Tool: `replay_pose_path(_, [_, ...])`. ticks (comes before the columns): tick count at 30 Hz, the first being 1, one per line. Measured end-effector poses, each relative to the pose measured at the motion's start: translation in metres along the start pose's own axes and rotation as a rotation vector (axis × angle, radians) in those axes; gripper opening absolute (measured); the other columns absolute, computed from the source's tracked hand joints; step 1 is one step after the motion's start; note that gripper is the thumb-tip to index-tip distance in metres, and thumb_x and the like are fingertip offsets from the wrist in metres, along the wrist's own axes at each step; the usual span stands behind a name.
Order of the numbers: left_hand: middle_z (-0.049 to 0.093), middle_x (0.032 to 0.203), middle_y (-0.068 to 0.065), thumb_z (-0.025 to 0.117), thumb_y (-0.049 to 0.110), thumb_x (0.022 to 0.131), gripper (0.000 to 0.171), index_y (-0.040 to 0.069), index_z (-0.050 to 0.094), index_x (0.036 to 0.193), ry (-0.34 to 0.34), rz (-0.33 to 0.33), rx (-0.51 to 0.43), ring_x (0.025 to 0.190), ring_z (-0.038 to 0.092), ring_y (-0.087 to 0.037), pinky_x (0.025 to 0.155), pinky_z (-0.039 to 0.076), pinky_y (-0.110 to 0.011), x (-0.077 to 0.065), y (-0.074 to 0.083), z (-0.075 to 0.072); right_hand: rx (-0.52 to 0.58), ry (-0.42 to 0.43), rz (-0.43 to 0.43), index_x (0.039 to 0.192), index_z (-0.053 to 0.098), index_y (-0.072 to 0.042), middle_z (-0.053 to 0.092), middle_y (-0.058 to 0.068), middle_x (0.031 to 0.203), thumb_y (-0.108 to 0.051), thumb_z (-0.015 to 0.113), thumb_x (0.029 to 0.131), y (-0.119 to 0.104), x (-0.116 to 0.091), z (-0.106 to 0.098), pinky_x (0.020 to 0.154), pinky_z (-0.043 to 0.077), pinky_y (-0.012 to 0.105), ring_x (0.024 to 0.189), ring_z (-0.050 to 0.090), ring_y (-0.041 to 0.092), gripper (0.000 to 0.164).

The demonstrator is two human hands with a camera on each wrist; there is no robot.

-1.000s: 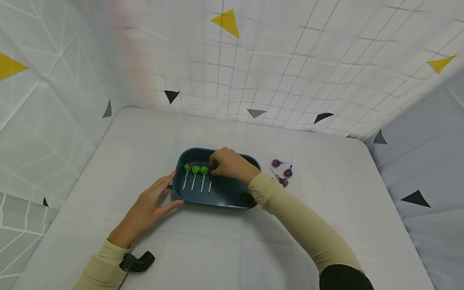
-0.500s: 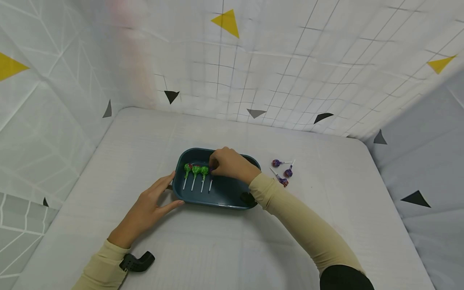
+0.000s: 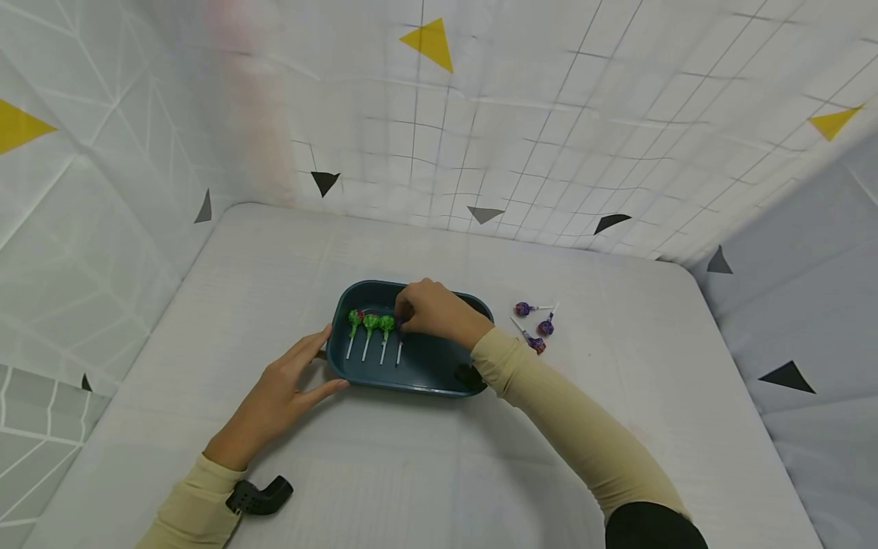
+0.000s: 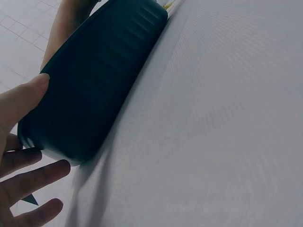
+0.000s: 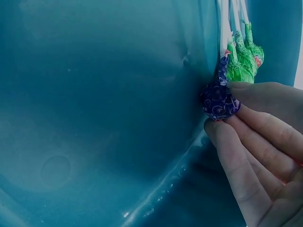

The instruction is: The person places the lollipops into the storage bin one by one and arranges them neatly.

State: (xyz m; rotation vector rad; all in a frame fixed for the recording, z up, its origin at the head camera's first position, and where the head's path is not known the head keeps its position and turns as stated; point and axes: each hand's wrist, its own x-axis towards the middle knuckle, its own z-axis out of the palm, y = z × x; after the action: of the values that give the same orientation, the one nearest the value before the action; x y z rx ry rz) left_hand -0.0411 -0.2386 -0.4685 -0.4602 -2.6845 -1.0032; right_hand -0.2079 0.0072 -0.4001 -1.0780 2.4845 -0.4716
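Observation:
A dark teal tray (image 3: 432, 374) stands on the white table. Inside, at its left, several green-wrapped lollipops lie side by side, among them a green lollipop (image 3: 370, 323), with sticks toward me. Beside them my right hand (image 3: 439, 311) pinches the purple-wrapped head of a lollipop (image 5: 220, 101) between thumb and fingers; its stick points the same way as the others. My left hand (image 3: 277, 393) rests against the tray's left end, thumb at the front corner on the rim and the other fingers fairly straight and spread (image 4: 38, 182). In the head view my right hand mostly hides the purple head.
Right of the tray lie several loose purple lollipops: one purple lollipop (image 3: 523, 308) at the back, another purple lollipop (image 3: 546, 326) beside it, and a third purple lollipop (image 3: 536, 345) nearer. White patterned sheets (image 3: 521, 114) rise behind and beside the table (image 3: 411, 473).
The stick of the pinched purple lollipop has shifted very slightly to the right and toward me. Both hands and the tray look almost still.

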Motion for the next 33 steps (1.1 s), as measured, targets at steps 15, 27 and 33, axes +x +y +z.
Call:
replay_pose_path(15, [0.053, 0.154, -0.012, 0.088, 0.025, 0.083, 0.095, 0.009, 0.037, 0.161, 0.004, 0.009, 0.001, 0.137, 0.057, -0.032, 0.106, 0.053, -0.05, 0.0, -0.001, 0.001, 0.013, -0.004, 0.003, 0.108, 0.078, -0.008, 0.079, 0.006, 0.106, -0.015, 0.08, 0.091, 0.001, -0.002, 0.0, 0.085, 0.063, 0.031, 0.099, 0.074, 0.017, 0.018])
replay_pose_path(27, [0.053, 0.154, -0.014, 0.088, 0.024, 0.083, 0.094, 0.006, 0.038, 0.16, 0.001, 0.008, 0.001, 0.137, 0.057, -0.034, 0.106, 0.053, -0.051, 0.0, 0.001, 0.0, -0.005, 0.019, -0.001, 0.108, 0.079, -0.009, 0.079, 0.004, 0.104, -0.017, 0.082, 0.091, -0.001, -0.005, -0.006, 0.085, 0.063, 0.031, 0.097, 0.074, 0.016, 0.019])
replay_pose_path(33, [0.053, 0.154, -0.015, 0.089, 0.023, 0.082, 0.094, 0.005, 0.038, 0.159, 0.003, 0.014, -0.002, 0.137, 0.057, -0.034, 0.105, 0.053, -0.051, 0.0, 0.002, 0.0, 0.0, 0.03, 0.008, 0.11, 0.078, -0.008, 0.078, 0.006, 0.109, -0.017, 0.082, 0.09, 0.0, -0.01, -0.011, 0.089, 0.063, 0.034, 0.101, 0.074, 0.019, 0.021])
